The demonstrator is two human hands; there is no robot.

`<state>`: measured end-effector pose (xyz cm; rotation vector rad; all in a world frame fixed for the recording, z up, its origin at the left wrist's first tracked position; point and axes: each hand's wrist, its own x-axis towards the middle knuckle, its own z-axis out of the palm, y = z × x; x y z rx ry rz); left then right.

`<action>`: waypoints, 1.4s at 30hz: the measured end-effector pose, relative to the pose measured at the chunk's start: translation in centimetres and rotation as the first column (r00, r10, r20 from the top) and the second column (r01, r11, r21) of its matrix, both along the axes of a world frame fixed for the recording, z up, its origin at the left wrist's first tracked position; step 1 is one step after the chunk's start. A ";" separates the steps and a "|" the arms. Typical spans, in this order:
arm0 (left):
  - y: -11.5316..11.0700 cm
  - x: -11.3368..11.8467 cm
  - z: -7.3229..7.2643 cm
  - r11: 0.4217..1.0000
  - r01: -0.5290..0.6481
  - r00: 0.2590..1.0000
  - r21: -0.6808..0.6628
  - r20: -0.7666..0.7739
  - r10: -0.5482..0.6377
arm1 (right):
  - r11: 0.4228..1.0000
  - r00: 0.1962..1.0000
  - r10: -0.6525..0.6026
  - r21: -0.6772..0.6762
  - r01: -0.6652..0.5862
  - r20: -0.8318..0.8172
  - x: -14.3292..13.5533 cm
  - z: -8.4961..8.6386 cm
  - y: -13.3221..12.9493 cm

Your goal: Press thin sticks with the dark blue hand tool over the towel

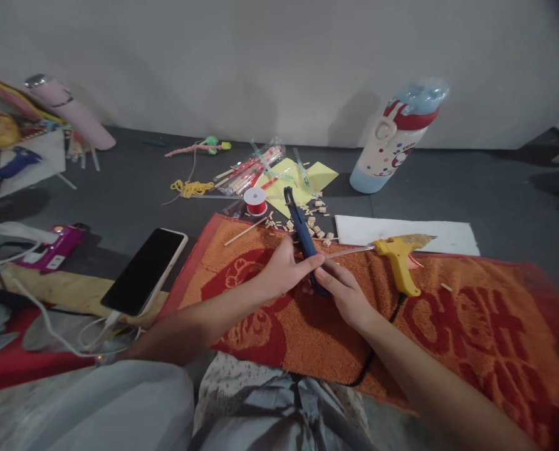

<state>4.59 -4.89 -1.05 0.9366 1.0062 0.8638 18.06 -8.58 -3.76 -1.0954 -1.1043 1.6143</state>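
Observation:
My left hand (286, 269) is closed around a dark blue hand tool (302, 232) with a black hooked end. Its exact kind is unclear. My right hand (348, 291) grips the lower part of the same tool, fingers bent round it. The tool is tilted, hooked end pointing away from me, above an orange and red towel (317, 332). To the right lies a yellow glue gun (399, 257), a clear glue stick (352, 252) reaching from its back toward my hands. Short cut pieces of wooden stick (314, 227) are scattered just beyond the tool.
A white strip of board (406, 228) and a cartoon water bottle (392, 141) stand right of yellow paper (324, 175). A red ribbon spool (255, 202), wrapped sticks (255, 172) and yellow yarn (192, 188) lie beyond. Left are a phone (143, 269), pink flask (73, 113) and purple power strip (54, 247).

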 end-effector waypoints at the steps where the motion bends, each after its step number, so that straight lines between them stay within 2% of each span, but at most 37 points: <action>1: 0.0 0.0 0.0 1.000 0.012 1.000 -0.003 0.002 -0.012 | 1.000 1.000 -0.004 -0.006 0.004 -0.003 -0.1 0.0 0.0; 9: 0.7 -0.4 -0.2 0.989 0.149 0.989 0.008 0.010 -0.149 | 0.998 0.994 -0.030 -0.063 0.024 -0.105 0.2 0.5 -0.1; 11: 1.5 -0.9 -0.4 0.994 0.107 0.994 0.020 0.020 -0.108 | 0.997 0.995 -0.019 -0.070 0.013 -0.098 0.4 0.6 -0.1; 15: 3.6 -2.3 -0.8 0.987 -0.122 0.993 0.107 0.025 0.120 | 0.999 0.997 0.021 -0.037 -0.024 -0.069 0.6 0.6 -0.3; 17: 4.4 -2.8 -0.8 0.982 -0.160 0.986 0.096 0.070 0.154 | 0.999 0.997 0.051 -0.014 -0.052 -0.057 0.5 0.6 -0.4; 21: 5.0 -3.2 -0.5 0.981 -0.173 0.980 0.084 0.114 0.163 | 0.993 0.993 0.117 0.038 -0.116 -0.026 0.5 0.9 -0.6; 28: 4.8 -3.3 0.2 0.979 -0.163 0.985 0.122 0.070 0.156 | 0.979 0.979 0.186 0.073 -0.192 0.080 0.9 1.0 -0.7; 34: 4.6 -3.3 0.3 0.970 -0.181 0.982 0.160 0.083 0.169 | 0.975 0.972 0.217 0.037 -0.221 0.093 1.0 1.2 -0.7; 42: 4.8 -3.4 0.0 0.972 -0.176 0.983 0.154 0.077 0.166 | 0.974 0.974 0.216 0.053 -0.220 0.073 0.9 1.3 -0.7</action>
